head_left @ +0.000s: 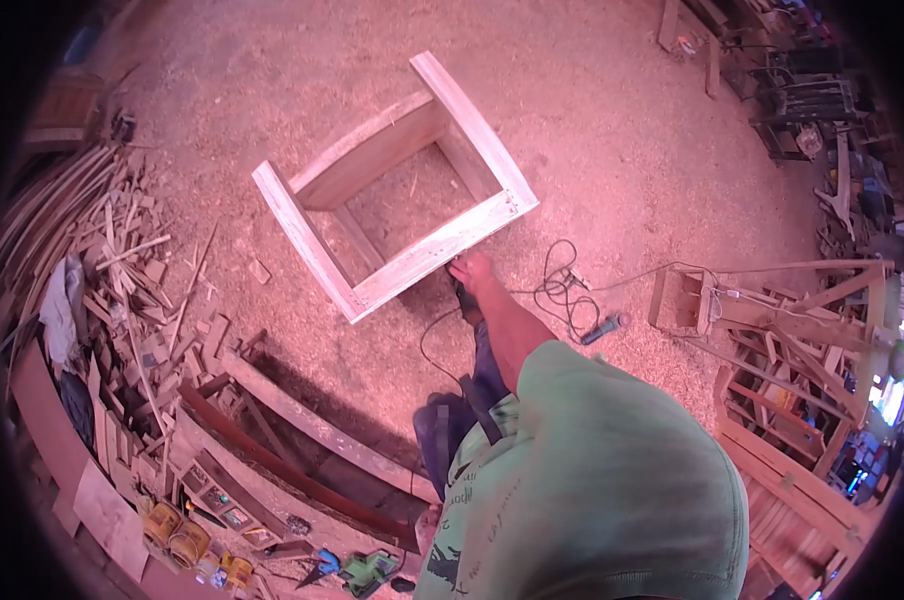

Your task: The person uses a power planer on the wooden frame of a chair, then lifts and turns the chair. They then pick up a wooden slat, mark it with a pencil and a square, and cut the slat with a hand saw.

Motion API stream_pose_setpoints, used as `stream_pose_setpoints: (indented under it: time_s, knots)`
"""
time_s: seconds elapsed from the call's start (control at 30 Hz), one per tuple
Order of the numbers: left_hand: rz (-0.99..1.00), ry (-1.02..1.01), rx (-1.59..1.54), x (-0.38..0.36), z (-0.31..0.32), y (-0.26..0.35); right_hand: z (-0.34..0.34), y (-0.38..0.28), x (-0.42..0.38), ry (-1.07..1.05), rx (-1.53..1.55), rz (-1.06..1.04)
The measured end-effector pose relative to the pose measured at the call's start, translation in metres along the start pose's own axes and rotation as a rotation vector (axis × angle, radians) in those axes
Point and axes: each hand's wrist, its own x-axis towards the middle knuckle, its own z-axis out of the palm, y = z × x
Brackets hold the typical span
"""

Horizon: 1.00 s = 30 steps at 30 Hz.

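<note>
A pale wooden frame [442, 238], boxy with two long side pieces and curved rails, stands on the dusty floor. My right hand [474, 270] reaches to its near rail, fingers bent right at the rail's lower edge. Just under that hand is a dark shape, partly covered by it, close to my leg. Low beside my green shirt, my left hand [429, 524] shows only as a small strip near a long timber; its fingers are hidden.
A corded power tool [606, 328] lies on the floor with its looped cable [562, 290]. Wood offcuts [137, 270] pile up at left. Long timbers [312, 415] and a green tool [369, 572] lie in front. Wooden furniture frames [792, 310] stand at right.
</note>
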Motion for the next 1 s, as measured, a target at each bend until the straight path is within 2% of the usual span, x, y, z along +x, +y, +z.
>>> stream_pose_setpoints:
  time_s: [0.13, 0.27, 0.37, 0.4, 0.47, 0.5, 0.57, 0.63, 0.7, 0.77, 0.83, 0.9, 0.97, 1.0]
  knots:
    - [-0.030, -0.007, 0.030, -0.011, 0.017, 0.047, 0.037, -0.017, -0.010, 0.165, 0.187, 0.138]
    - [-0.028, -0.011, 0.066, -0.007, 0.026, 0.093, 0.023, -0.027, -0.029, -0.064, 0.064, 0.147]
    - [0.038, 0.007, -0.019, 0.015, 0.018, 0.105, 0.032, -0.058, -0.045, 0.096, 0.101, 0.264]
    - [0.089, 0.004, -0.118, 0.028, 0.014, 0.103, 0.036, -0.074, -0.057, 0.014, 0.059, 0.225]
    - [0.133, 0.027, -0.090, 0.058, 0.003, 0.108, 0.033, -0.097, -0.082, -0.147, -0.045, 0.158]
    - [0.151, 0.039, -0.083, 0.070, -0.002, 0.112, 0.029, -0.098, -0.078, -0.057, -0.075, 0.130]
    - [0.179, -0.004, 0.122, 0.085, -0.011, 0.150, 0.016, -0.098, -0.074, 0.130, -0.126, 0.068]
    - [0.215, -0.023, 0.058, 0.144, -0.027, 0.142, 0.002, -0.085, -0.052, 0.263, -0.131, 0.057]
    - [0.232, -0.018, 0.262, 0.178, -0.041, 0.180, -0.005, -0.069, -0.037, 0.298, -0.102, 0.066]
    - [0.301, -0.075, 0.287, 0.242, -0.058, 0.193, 0.000, -0.059, -0.023, 0.201, -0.028, 0.056]
    - [0.295, -0.099, 0.182, 0.293, -0.068, 0.219, 0.011, -0.054, -0.016, 0.079, 0.078, 0.026]
    - [0.401, -0.080, 0.337, 0.345, -0.084, 0.248, 0.030, -0.060, -0.049, 0.173, 0.064, -0.059]
    - [0.450, 0.021, 0.256, 0.373, -0.076, 0.285, 0.018, -0.058, -0.057, 0.285, 0.057, -0.177]
    - [0.492, 0.059, 0.278, 0.381, -0.070, 0.308, 0.013, -0.058, -0.053, 0.243, 0.040, -0.199]
